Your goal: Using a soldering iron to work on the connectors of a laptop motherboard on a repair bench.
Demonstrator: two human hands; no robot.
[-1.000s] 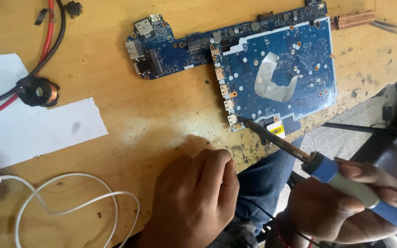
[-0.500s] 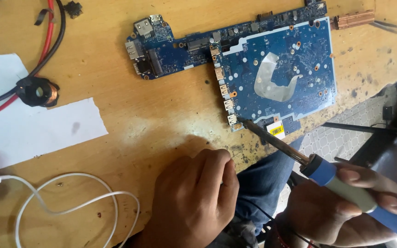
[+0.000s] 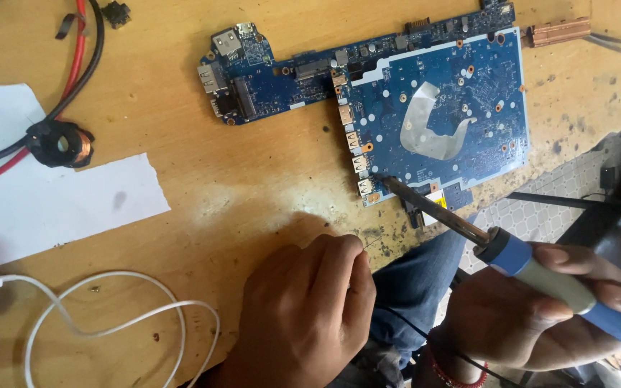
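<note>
The right hand (image 3: 533, 316) is clenched around the blue-and-grey handle of a soldering iron (image 3: 540, 269), whose dark metal tip touches the lower left edge of the flat blue circuit board (image 3: 425, 93) lying on the scuffed wooden table (image 3: 253, 194). The left hand (image 3: 303, 316) rests curled on the table edge, pinching a thin solder wire (image 3: 374, 244). Left of it lie white paper sheets (image 3: 59, 201), a looped white cable (image 3: 109, 316) and a small copper coil (image 3: 62, 144).

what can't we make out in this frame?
All head view:
- Left hand: curled fingers hide whatever it pinches.
- Soldering iron: the rear of its handle is cut off by the right edge, under the right hand.
- Iron tip at the circuit board: contact too small to confirm.
- White cable: runs off the bottom edge.
</note>
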